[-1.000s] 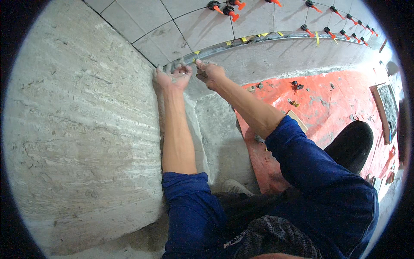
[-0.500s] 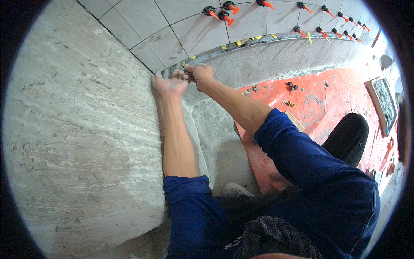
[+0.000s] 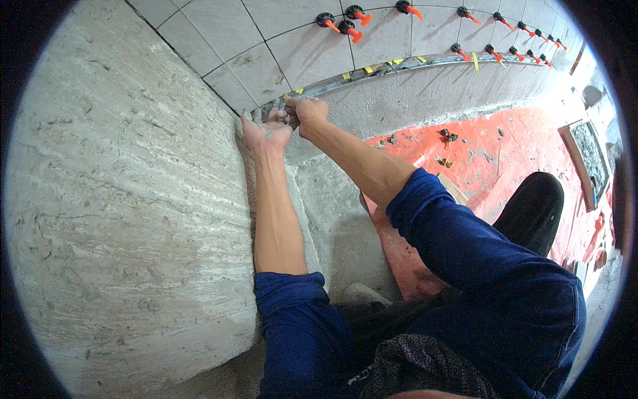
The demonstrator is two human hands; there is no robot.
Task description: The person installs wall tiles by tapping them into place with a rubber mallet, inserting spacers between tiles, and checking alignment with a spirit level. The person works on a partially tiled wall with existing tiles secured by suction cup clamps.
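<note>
At the lower edge of the grey wall tiles [image 3: 249,73], by the corner with the rough wall, my left hand [image 3: 268,133] is turned palm up. Its dusty fingers are apart and reach up to the tile's bottom edge. Right beside it, my right hand [image 3: 308,113] is closed in a pinch at the same edge. A small yellow wedge [image 3: 286,97] shows by its fingertips; whatever they hold is hidden. More yellow wedges [image 3: 345,76] sit along the strip [image 3: 322,84] under the tiles.
Black tile levelers with orange handles [image 3: 352,31] stick out of the tile joints. A rough plastered wall [image 3: 133,219] rises close on my left. Red sheeting [image 3: 478,149] covers the floor at right, with loose bits on it. A wood-edged tray of grey mix [image 3: 590,156] stands far right.
Both hands stay at the tile edge, with only slight finger movement. Less of the yellow wedge by my right fingertips shows now. The view has shifted a little.
</note>
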